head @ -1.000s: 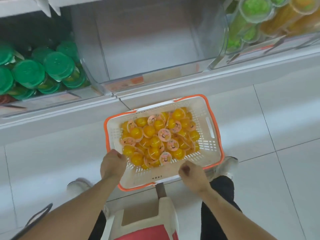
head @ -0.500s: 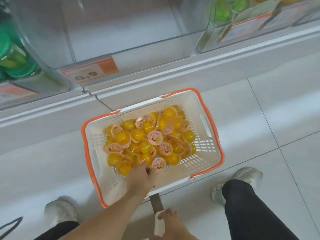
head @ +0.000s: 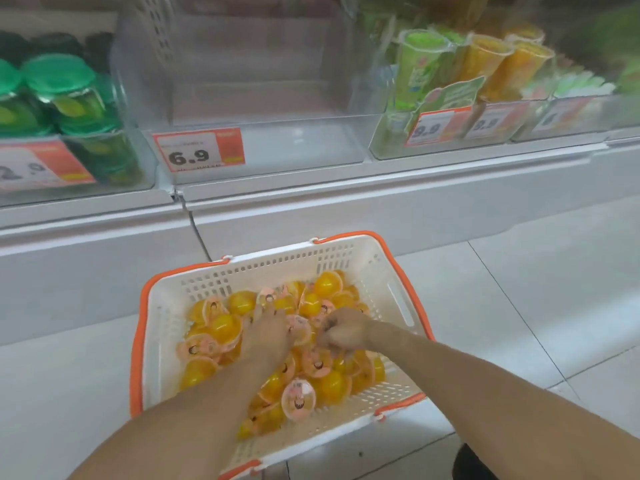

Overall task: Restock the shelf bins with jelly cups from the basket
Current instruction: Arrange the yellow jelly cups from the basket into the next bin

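White floor tiles [head: 519,299] are seen beneath a low shelf [head: 346,188], on whose edge a row of clear bins is lined up. An empty clear bin [head: 263,109] is found at the middle, fronted by a price tag [head: 199,148] reading 6.9; green-lidded jars [head: 65,95] are held in the bin to its left, and green and orange tubes [head: 467,67] in the bin to its right. More of the shelf front is shown than half a second ago, when only the lower edges of the bins were in view. A white basket [head: 162,341] with an orange rim is set on the floor just in front of the shelf, and a heap of yellow jelly cups [head: 221,327] with pink lids is held inside it. The left hand [head: 266,337] is laid on the heap with its fingers [head: 258,311] spread forward over the cups; whether a cup is gripped under them cannot be told. The right hand [head: 343,332], which was down by a stool outside the basket half a second ago, is now placed inside the basket beside the left, its fingers curled tightly over the cups; what is held within them is hidden. No cup has yet been put in the empty bin.
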